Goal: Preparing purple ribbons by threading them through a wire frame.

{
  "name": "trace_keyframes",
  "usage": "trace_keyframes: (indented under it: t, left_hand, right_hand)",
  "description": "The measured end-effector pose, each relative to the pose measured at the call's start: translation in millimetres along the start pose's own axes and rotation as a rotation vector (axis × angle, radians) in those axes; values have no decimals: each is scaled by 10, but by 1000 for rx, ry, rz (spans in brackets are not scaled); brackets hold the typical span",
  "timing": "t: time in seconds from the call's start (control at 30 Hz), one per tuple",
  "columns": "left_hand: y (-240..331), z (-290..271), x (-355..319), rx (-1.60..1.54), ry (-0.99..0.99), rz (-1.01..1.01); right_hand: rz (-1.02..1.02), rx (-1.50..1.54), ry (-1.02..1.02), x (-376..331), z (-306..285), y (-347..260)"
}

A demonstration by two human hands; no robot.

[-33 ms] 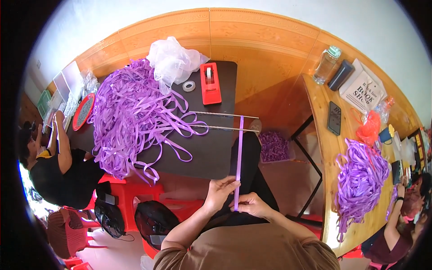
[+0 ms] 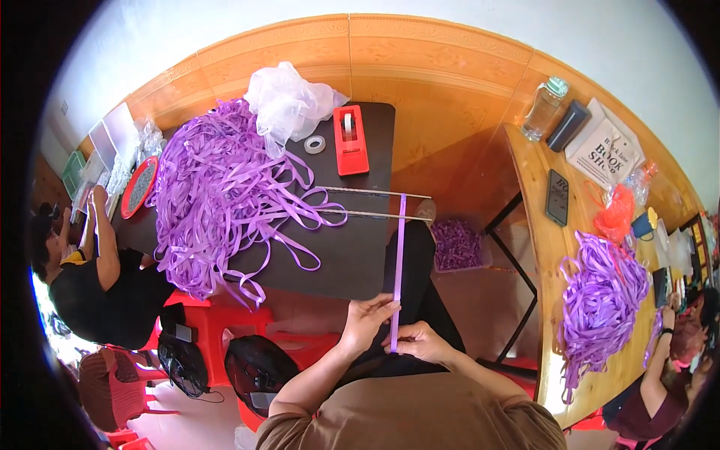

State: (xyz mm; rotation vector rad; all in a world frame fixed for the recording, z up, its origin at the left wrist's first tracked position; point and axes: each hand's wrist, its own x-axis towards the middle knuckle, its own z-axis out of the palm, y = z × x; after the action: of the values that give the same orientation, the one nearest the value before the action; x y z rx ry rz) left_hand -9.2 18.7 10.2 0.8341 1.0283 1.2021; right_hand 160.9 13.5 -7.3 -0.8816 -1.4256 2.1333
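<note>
Left hand (image 2: 365, 321) pinching purple ribbon strip (image 2: 399, 255) near top; right hand (image 2: 421, 343) gripping its lower end.

Lower end of purple ribbon strip (image 2: 398, 270) hidden between the hands.

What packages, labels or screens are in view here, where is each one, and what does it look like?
Paper bag: far end of right wooden table, flat, white with dark print.
Phone: right table beside the bag, dark slab, screen off.
Plastic bag: black table's far edge, crumpled, clear white.
</note>
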Motion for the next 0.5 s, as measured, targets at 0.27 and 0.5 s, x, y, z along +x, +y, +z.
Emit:
trace_keyframes:
  t: [0.27, 0.5]
  left_hand:
    - [-107, -19, 72, 5, 70, 52]
    - [-56, -36, 84, -40, 10, 15]
  right_hand:
    - [-127, -191, -10, 55, -30, 87]
    - [-298, -438, 561, 65, -246, 40]
